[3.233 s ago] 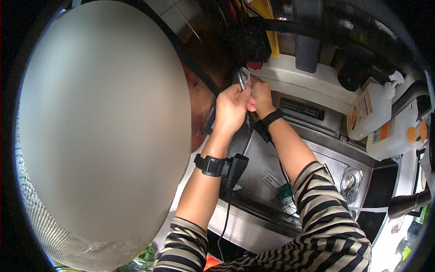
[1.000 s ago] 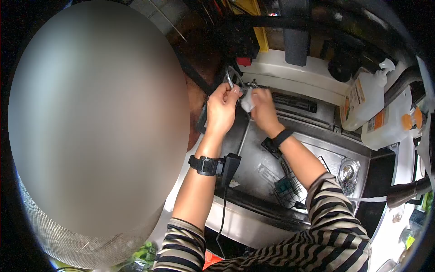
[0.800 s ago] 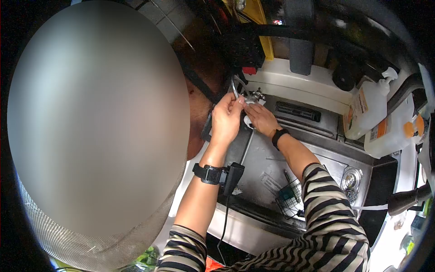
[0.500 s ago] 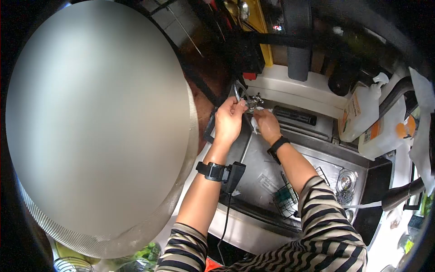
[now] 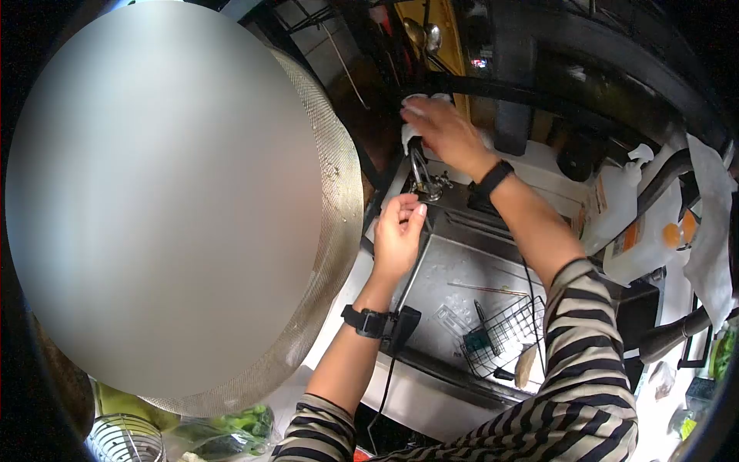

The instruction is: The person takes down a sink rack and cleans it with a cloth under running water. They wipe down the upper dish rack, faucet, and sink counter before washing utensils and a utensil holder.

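My left hand (image 5: 399, 235) is below the metal faucet (image 5: 427, 186), thumb apart from its loosely curled fingers, with nothing visible between them. Farther back, my right hand (image 5: 450, 137) is on a white cloth (image 5: 410, 138) at the top of the faucet's curved spout. The cloth shows beside and behind the fingers, which are slightly blurred. Beneath my arms lies the metal sink (image 5: 439, 266). A black wire basket (image 5: 500, 335) sits in it, with a green item (image 5: 477, 340) inside or against it.
A large blurred oval with a mesh rim (image 5: 339, 169) fills the left. Plastic bottles (image 5: 612, 204) and a dark-handled sprayer (image 5: 673, 336) stand at the right. Leafy greens (image 5: 246, 423) in clear plastic lie lower left. A thin stick (image 5: 489, 289) crosses the sink.
My right hand has moved up and back with the white cloth, from beside the faucet's base to its spout. My left hand has come off the spout and sits lower. The view has shifted too.
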`<state>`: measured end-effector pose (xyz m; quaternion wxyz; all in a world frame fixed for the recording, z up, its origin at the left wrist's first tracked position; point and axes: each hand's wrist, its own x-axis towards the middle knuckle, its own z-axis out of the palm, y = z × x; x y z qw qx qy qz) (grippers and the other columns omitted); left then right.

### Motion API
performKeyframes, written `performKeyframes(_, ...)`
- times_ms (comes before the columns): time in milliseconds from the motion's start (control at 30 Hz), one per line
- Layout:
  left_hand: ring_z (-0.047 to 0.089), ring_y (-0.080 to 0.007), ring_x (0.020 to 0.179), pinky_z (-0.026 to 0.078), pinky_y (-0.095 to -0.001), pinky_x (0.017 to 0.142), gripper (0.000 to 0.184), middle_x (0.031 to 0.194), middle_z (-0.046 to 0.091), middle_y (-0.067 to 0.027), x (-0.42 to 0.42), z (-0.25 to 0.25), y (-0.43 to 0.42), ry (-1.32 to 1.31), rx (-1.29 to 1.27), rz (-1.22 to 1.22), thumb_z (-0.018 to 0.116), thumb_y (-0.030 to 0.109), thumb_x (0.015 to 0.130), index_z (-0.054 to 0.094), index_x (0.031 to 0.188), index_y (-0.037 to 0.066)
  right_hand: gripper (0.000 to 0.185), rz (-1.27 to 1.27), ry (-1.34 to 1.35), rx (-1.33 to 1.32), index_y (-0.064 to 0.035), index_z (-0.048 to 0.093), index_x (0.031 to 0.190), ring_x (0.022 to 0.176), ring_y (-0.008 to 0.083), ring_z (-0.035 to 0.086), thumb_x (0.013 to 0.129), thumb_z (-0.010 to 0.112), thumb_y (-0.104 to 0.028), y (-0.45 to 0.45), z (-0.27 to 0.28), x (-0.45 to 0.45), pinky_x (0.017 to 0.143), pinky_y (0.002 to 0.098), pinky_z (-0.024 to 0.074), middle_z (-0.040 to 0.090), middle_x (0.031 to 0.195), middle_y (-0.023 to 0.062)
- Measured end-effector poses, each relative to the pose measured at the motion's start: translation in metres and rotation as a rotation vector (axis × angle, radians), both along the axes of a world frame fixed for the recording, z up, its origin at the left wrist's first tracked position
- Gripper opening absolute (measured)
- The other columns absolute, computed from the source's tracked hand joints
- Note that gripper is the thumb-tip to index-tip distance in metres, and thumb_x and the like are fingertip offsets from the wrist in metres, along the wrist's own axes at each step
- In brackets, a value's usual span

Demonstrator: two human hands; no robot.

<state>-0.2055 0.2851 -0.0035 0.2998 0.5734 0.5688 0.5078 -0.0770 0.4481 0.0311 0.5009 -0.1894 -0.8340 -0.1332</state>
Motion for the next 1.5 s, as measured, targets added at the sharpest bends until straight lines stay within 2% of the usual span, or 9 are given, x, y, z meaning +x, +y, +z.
performKeyframes(67, 0.052, -0.0065, 0.081, 0.044, -0.0205, 0.072, 0.023, 0.092, 0.058, -0.0043, 0.001, 0.001, -0.006, -0.008, -0.042, -0.033, 0.057, 0.012, 0.087, 0.053, 0.104, -0.003, 0.04, -0.073, -0.219, 0.123, -0.0032, 0.05, 0.115, 0.117, 0.0267, 0.044, 0.076, 0.055, -0.008, 0.018, -0.006, -0.01, 0.099, 0.035, 0.0366, 0.047, 0.123, 0.0071)
performKeyframes(267, 0.053, -0.0068, 0.082, 0.045, -0.0201, 0.072, 0.022, 0.089, 0.057, -0.0039, -0.003, -0.01, -0.015, -0.017, -0.024, -0.053, 0.056, 0.009, 0.087, 0.054, 0.104, -0.003, 0.035, -0.115, -0.157, 0.036, -0.0044, 0.054, 0.113, 0.117, 0.0198, 0.044, 0.079, 0.054, -0.01, 0.031, -0.033, -0.021, 0.101, 0.0309, 0.0338, 0.05, 0.12, 0.0041)
performKeyframes(467, 0.054, -0.0077, 0.079, 0.045, -0.0201, 0.072, 0.021, 0.089, 0.058, -0.0051, -0.003, 0.001, -0.021, 0.051, -0.034, -0.075, 0.056, 0.008, 0.087, 0.054, 0.104, -0.004, 0.028, -0.128, -0.413, -0.325, -0.0049, 0.059, 0.104, 0.112, 0.0215, 0.048, 0.08, 0.048, -0.013, 0.015, -0.064, 0.0, 0.097, 0.0319, 0.0369, 0.057, 0.11, 0.007)
performKeyframes(567, 0.055, -0.0082, 0.079, 0.046, -0.0205, 0.072, 0.02, 0.09, 0.058, -0.0057, -0.003, 0.0, -0.023, 0.039, -0.027, -0.083, 0.056, 0.008, 0.087, 0.053, 0.103, -0.004, 0.024, -0.17, -0.491, -0.115, -0.0034, 0.062, 0.097, 0.105, 0.0236, 0.052, 0.078, 0.05, -0.012, 0.014, -0.084, 0.003, 0.095, 0.0342, 0.0387, 0.059, 0.103, 0.009)
performKeyframes(833, 0.057, -0.01, 0.076, 0.047, -0.0222, 0.069, 0.019, 0.088, 0.06, -0.0073, -0.008, -0.018, -0.026, 0.038, -0.06, -0.07, 0.056, 0.008, 0.086, 0.054, 0.101, -0.004, 0.029, -0.001, -0.164, 0.123, -0.0036, 0.059, 0.102, 0.107, 0.026, 0.051, 0.074, 0.055, -0.011, 0.041, -0.008, -0.016, 0.096, 0.0352, 0.0385, 0.056, 0.111, 0.0089)
performKeyframes(1133, 0.059, -0.0117, 0.071, 0.047, -0.0238, 0.062, 0.018, 0.081, 0.062, -0.0094, -0.003, -0.025, -0.032, 0.045, -0.012, -0.135, 0.058, 0.01, 0.084, 0.056, 0.095, -0.003, 0.027, -0.072, -0.372, -0.252, -0.0019, 0.059, 0.102, 0.102, 0.0278, 0.053, 0.078, 0.054, -0.013, 0.02, -0.08, -0.007, 0.091, 0.0328, 0.0416, 0.057, 0.104, 0.0102)
performKeyframes(1233, 0.059, -0.0118, 0.071, 0.047, -0.024, 0.063, 0.017, 0.081, 0.062, -0.0089, -0.007, -0.027, -0.036, 0.087, -0.043, -0.124, 0.058, 0.01, 0.084, 0.056, 0.095, -0.003, 0.022, 0.08, -0.108, -0.014, -0.0044, 0.059, 0.098, 0.109, 0.0265, 0.05, 0.08, 0.05, -0.013, 0.04, -0.043, -0.025, 0.094, 0.034, 0.0402, 0.056, 0.109, 0.012)
performKeyframes(1333, 0.058, -0.0086, 0.076, 0.048, -0.0217, 0.069, 0.016, 0.084, 0.06, -0.0044, -0.012, -0.036, -0.038, 0.13, -0.06, -0.133, 0.055, 0.006, 0.086, 0.055, 0.099, -0.003, 0.027, 0.042, -0.158, -0.166, -0.0038, 0.059, 0.103, 0.11, 0.0261, 0.05, 0.079, 0.05, -0.014, 0.037, -0.03, -0.039, 0.095, 0.034, 0.039, 0.056, 0.113, 0.0118)
performKeyframes(1500, 0.057, -0.0082, 0.075, 0.047, -0.0208, 0.068, 0.017, 0.084, 0.06, -0.0036, -0.015, -0.042, -0.037, 0.064, -0.108, -0.113, 0.056, 0.007, 0.086, 0.055, 0.1, -0.003, 0.022, -0.119, -0.357, -0.101, -0.001, 0.061, 0.093, 0.104, 0.0255, 0.052, 0.075, 0.052, -0.009, 0.008, -0.086, -0.005, 0.093, 0.0354, 0.039, 0.059, 0.104, 0.0101)
